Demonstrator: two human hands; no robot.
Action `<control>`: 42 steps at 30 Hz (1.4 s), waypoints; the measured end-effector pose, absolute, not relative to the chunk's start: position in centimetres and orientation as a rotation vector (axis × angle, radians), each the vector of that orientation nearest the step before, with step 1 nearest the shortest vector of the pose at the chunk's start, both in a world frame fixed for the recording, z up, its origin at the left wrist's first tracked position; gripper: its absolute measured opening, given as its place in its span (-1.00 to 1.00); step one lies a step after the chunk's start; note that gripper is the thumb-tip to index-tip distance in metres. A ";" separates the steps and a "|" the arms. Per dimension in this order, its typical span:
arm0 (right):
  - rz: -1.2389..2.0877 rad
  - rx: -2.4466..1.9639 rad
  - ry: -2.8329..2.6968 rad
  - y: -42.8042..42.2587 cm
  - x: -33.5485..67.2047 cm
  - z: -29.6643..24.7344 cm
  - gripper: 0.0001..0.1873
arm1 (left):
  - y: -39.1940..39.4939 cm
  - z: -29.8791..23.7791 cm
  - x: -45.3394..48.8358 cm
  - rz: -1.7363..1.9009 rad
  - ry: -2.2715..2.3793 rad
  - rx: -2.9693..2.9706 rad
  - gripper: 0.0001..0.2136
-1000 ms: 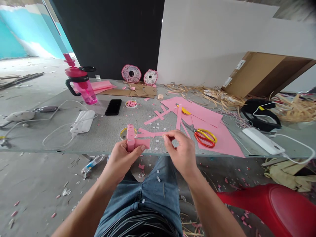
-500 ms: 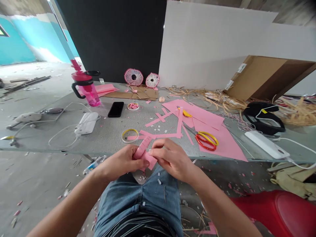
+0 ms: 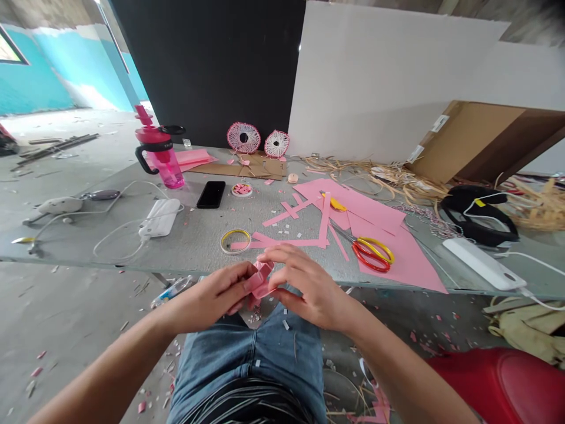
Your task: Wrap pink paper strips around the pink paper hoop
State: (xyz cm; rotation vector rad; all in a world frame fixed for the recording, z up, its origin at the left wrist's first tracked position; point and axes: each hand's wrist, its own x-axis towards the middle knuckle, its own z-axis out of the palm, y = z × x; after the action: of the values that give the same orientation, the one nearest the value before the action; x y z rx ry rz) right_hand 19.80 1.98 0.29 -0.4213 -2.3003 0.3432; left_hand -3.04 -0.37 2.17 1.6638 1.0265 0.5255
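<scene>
The right hand (image 3: 309, 287) has joined the left hand (image 3: 216, 297) at the pink paper band (image 3: 260, 277), just nearside of the yellow ring (image 3: 236, 252). Left fingers pinch it; right fingers curl half-open against it, grip unclear: now two-handed work.

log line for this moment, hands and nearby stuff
left hand: holding pink paper | right hand: fingers at same paper | on table: yellow-edged ring, scissors

Bottle (image 3: 161, 156): worktop (image 3: 198, 241), far left corner
Held strip (image 3: 265, 272): by front edge
Scissors (image 3: 358, 242): partly on sheet (image 3: 415, 259) — right
Box (image 3: 477, 138): far edge — right
</scene>
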 end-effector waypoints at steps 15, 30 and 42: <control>0.620 -0.652 -2.181 1.7 18.3 -0.5 -0.91 | -2.2 1.5 -2.7 0.516 1.328 2.093 -0.83; 0.862 -0.879 -1.909 0.5 17.9 -0.5 -0.92 | -2.1 1.0 -2.1 0.645 1.491 2.007 -0.78; 1.056 -0.943 -1.779 0.1 17.6 -0.6 -0.91 | -2.5 -0.3 -1.6 0.984 1.521 2.104 -0.74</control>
State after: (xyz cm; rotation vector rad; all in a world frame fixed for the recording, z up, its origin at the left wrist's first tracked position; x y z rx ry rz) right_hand 17.63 0.15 -0.60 -0.9426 -1.7793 1.0562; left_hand -1.62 -2.54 -0.34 2.1039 1.5207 0.9844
